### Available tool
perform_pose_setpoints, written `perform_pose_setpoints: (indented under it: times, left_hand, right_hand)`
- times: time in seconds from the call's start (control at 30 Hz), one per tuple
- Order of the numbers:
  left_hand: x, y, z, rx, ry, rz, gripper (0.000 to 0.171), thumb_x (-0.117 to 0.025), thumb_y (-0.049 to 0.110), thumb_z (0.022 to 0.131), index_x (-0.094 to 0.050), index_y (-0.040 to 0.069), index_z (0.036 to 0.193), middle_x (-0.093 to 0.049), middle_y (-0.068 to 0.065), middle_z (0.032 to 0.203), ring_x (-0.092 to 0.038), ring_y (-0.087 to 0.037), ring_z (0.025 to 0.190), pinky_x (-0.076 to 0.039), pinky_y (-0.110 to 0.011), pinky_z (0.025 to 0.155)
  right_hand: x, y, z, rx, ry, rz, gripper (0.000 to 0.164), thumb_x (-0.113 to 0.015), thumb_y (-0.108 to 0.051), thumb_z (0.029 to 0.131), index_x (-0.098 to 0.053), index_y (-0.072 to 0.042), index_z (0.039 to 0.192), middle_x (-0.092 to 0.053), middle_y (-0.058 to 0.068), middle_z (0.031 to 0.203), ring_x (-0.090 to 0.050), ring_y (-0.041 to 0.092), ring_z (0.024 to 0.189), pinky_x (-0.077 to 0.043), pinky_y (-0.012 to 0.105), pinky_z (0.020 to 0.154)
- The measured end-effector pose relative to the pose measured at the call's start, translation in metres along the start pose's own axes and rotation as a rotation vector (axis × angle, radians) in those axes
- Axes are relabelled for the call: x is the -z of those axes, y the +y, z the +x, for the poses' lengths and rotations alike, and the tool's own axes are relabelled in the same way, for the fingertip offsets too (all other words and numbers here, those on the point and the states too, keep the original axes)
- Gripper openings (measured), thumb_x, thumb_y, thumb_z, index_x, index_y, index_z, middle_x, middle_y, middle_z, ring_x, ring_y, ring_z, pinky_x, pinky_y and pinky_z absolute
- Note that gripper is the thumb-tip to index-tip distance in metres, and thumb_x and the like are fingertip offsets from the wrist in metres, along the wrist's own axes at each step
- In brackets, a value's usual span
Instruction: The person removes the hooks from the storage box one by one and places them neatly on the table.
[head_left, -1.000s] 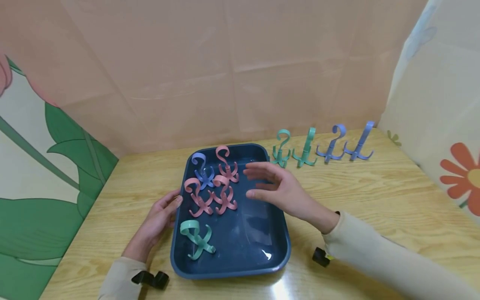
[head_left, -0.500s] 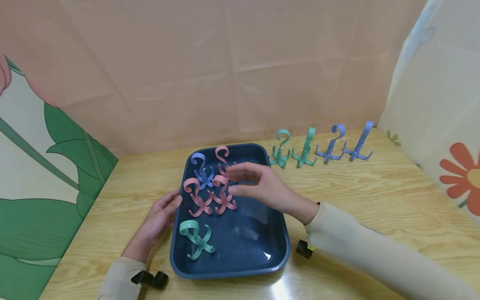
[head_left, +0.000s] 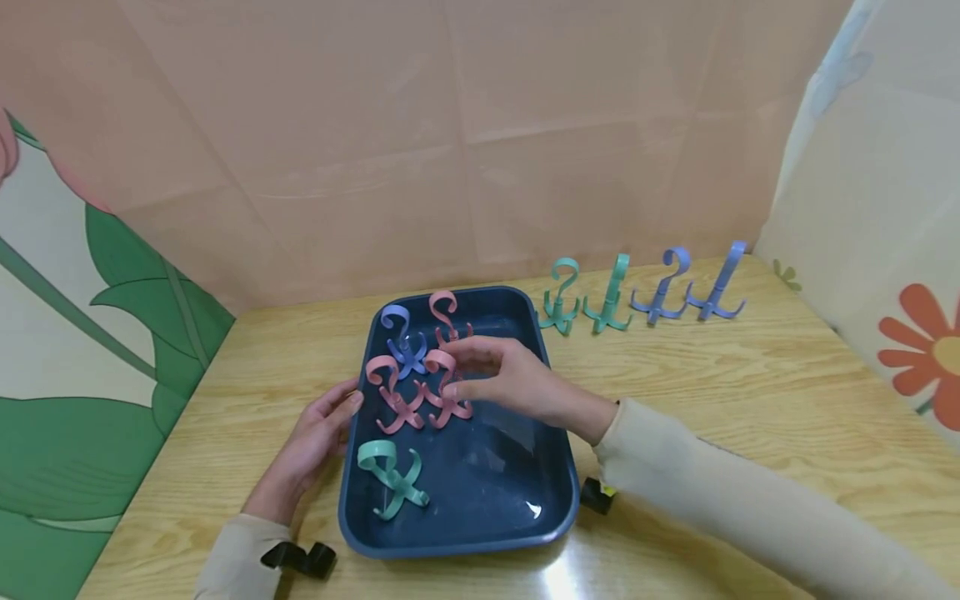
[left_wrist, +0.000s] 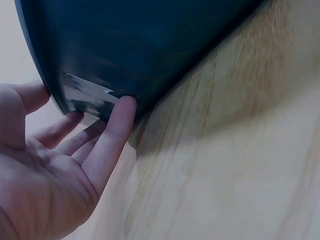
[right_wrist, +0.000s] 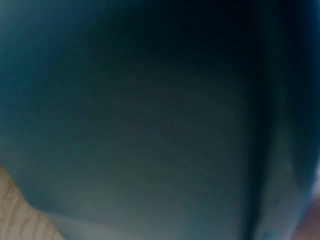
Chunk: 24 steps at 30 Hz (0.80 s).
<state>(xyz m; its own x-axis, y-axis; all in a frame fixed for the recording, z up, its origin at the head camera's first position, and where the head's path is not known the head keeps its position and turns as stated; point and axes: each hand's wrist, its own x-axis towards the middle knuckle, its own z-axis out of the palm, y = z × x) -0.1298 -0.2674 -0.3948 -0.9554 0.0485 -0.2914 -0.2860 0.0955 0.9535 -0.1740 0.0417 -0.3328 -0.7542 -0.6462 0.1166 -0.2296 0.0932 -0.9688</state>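
Note:
My left hand (head_left: 321, 433) holds the left side of a dark blue tray (head_left: 457, 550). In the left wrist view, the thumb of the left hand (left_wrist: 55, 175) is at the tray's rim and its fingers lie against the outer wall. Over the tray, my right hand (head_left: 517, 383) has its thumb and fingers curled about a pink multi-prong hook (head_left: 448, 404); the fingertips are partly hidden. Near it are a second pink hook (head_left: 401, 410), a third pink hook (head_left: 444, 304), a blue hook (head_left: 408, 357) and a green hook (head_left: 401, 485). The right wrist view is filled by the blurred tray (right_wrist: 150, 140).
Behind and to the right of the tray, a row stands on the wooden table (head_left: 720, 408): two green hooks (head_left: 611, 304) and two blue hooks (head_left: 716, 292). A pinkish sheet (head_left: 450, 150) hangs behind the table. Patterned panels flank both sides.
My right hand has moved left and slightly down across the tray, from beside the pink hooks to the nearer right one. The left hand and the hooks keep their places.

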Motion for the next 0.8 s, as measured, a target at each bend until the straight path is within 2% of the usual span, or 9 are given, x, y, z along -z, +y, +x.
perform_pose_setpoints:
  times: [0.17, 0.37, 0.6, 0.8]
  left_hand:
    - [0.001, 0.000, 0.000, 0.004, 0.001, 0.002, 0.058, -0.052, 0.042, 0.105, -0.039, 0.014, 0.154, -0.052, -0.017, 0.146, -0.065, -0.023, 0.114, -0.057, -0.041, 0.084]
    - [0.001, 0.000, 0.000, 0.007, 0.009, 0.007, 0.059, -0.052, 0.044, 0.104, -0.040, 0.015, 0.154, -0.052, -0.017, 0.146, -0.066, -0.024, 0.113, -0.058, -0.041, 0.084]
    - [0.001, -0.001, 0.001, 0.004, 0.011, 0.011, 0.059, -0.053, 0.045, 0.104, -0.041, 0.016, 0.154, -0.052, -0.017, 0.146, -0.067, -0.024, 0.111, -0.058, -0.041, 0.084]
    - [0.002, -0.001, 0.001, 0.008, 0.007, 0.010, 0.060, -0.053, 0.045, 0.104, -0.039, 0.016, 0.154, -0.051, -0.017, 0.147, -0.066, -0.024, 0.112, -0.057, -0.041, 0.084]
  right_hand:
    - [-0.002, 0.005, 0.001, 0.018, -0.025, -0.019, 0.048, -0.072, -0.011, 0.094, -0.057, -0.002, 0.139, -0.064, 0.015, 0.132, -0.061, 0.027, 0.123, -0.050, 0.038, 0.099]
    - [-0.004, 0.010, 0.004, 0.028, 0.026, -0.059, 0.037, -0.068, -0.012, 0.097, -0.064, -0.004, 0.133, -0.069, 0.008, 0.123, -0.067, 0.021, 0.112, -0.054, 0.035, 0.093]
    - [-0.005, 0.012, 0.007, 0.080, 0.051, -0.053, 0.025, -0.067, -0.010, 0.098, -0.071, -0.003, 0.122, -0.073, 0.007, 0.112, -0.070, 0.027, 0.104, -0.056, 0.035, 0.088]
    - [-0.004, 0.013, 0.005, 0.069, 0.084, -0.083, 0.025, -0.068, -0.009, 0.097, -0.072, -0.003, 0.121, -0.073, 0.007, 0.113, -0.071, 0.017, 0.101, -0.056, 0.034, 0.089]
